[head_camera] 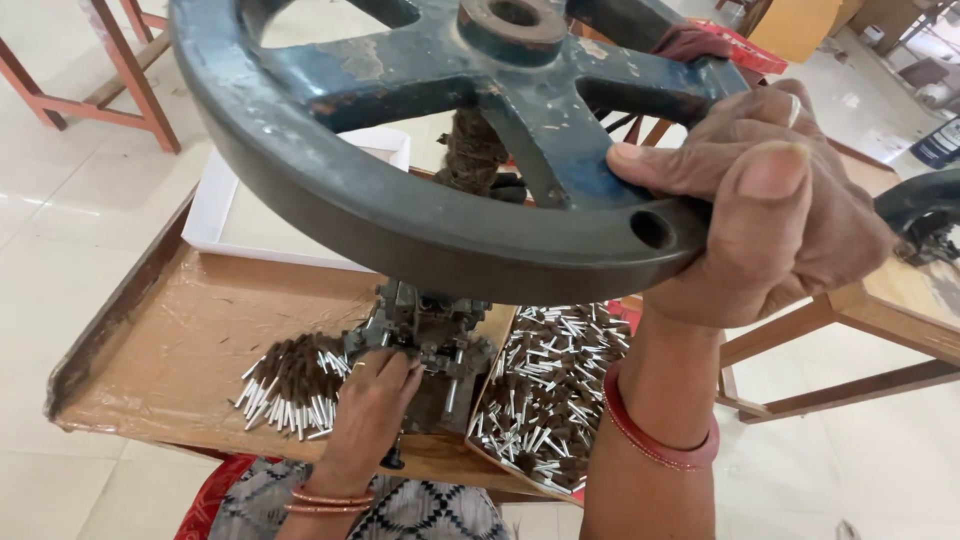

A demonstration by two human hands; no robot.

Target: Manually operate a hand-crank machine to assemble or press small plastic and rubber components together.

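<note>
Handwheel (420,215): dark iron, top of view; right hand (770,200) wraps its near-right rim, fingers curled shut.
Left hand (372,400): fingertips pinched at the press tooling (430,335) — whatever they hold is hidden.
Risk: turning the wheel could crush those fingertips.
Small pins (295,385): loose pile left — a brushing wrist could scatter them.

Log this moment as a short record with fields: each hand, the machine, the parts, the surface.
right hand: grips the rim of the dark handwheel
left hand: at the small metal press under the wheel
left pile: brown pieces with silver tips, loose on the tray
right pile: same pieces, in a wooden box
surface: wooden tray, lined with clear film
behind: white tray
</note>
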